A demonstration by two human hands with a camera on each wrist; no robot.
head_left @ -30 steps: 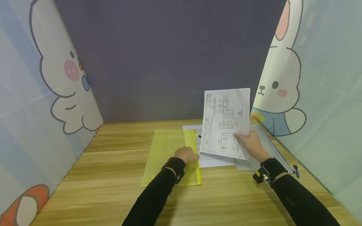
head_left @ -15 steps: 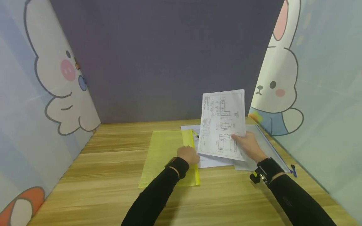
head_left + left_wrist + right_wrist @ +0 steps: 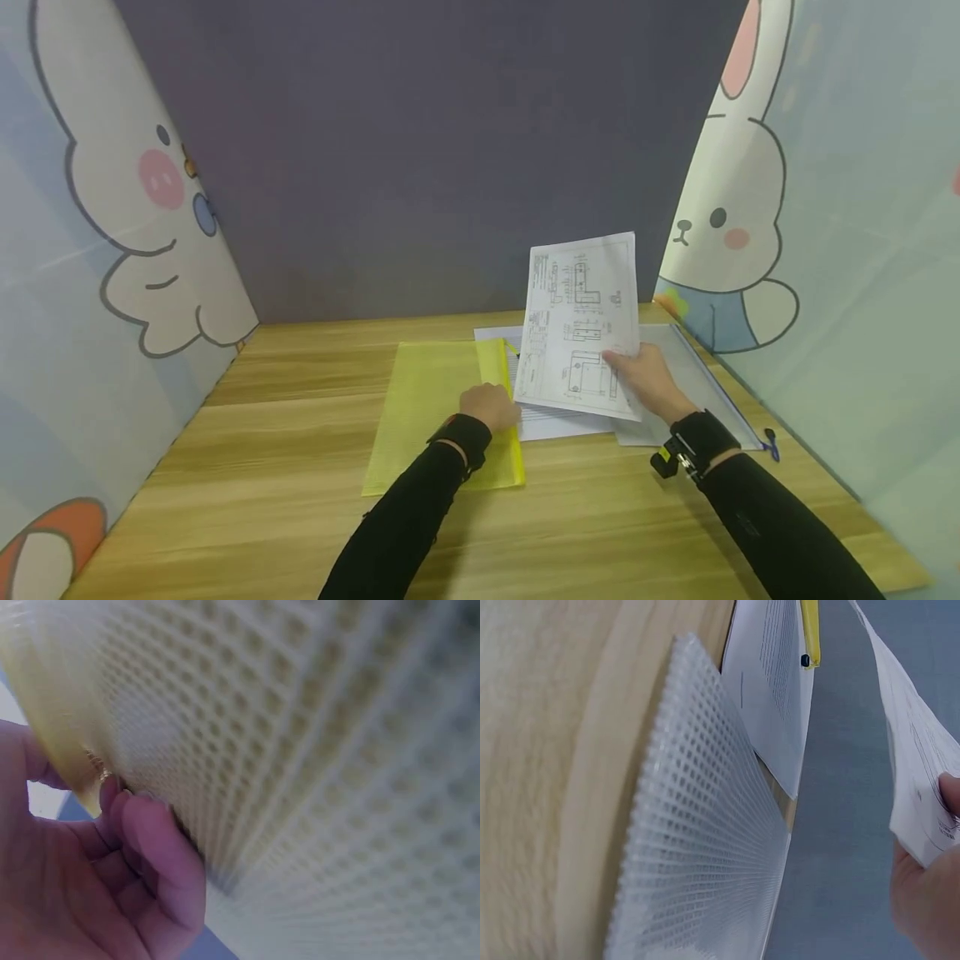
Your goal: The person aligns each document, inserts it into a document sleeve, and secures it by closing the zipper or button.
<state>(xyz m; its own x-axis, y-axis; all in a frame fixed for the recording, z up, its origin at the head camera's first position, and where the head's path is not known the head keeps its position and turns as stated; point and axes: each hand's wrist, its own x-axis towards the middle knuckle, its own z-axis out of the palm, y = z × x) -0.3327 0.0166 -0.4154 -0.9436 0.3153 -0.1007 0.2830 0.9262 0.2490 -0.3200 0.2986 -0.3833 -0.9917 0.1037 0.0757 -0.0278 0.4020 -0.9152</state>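
A yellow mesh zip pouch [image 3: 420,408] lies flat near the middle of the table. My left hand [image 3: 489,406] holds it by its right-hand zip edge; in the left wrist view, the curled fingers [image 3: 161,847] and the thumb are at the edge of the mesh. My right hand [image 3: 648,379] holds up some white paper [image 3: 581,308] printed with technical drawings, thumb on the front and fingers behind. The right wrist view shows this paper [image 3: 915,735] raised, away from the things on the table.
Beneath the raised paper, a printed text sheet [image 3: 551,427] lies beside the yellow pouch. A clear mesh pouch [image 3: 682,358] with a blue zip pull [image 3: 771,446] lies at the right. A dark back panel [image 3: 405,167] and patterned side walls enclose the wooden table [image 3: 285,433].
The head view has turned slightly to the right, and the raised paper tilts a little more. Both hands keep their holds.
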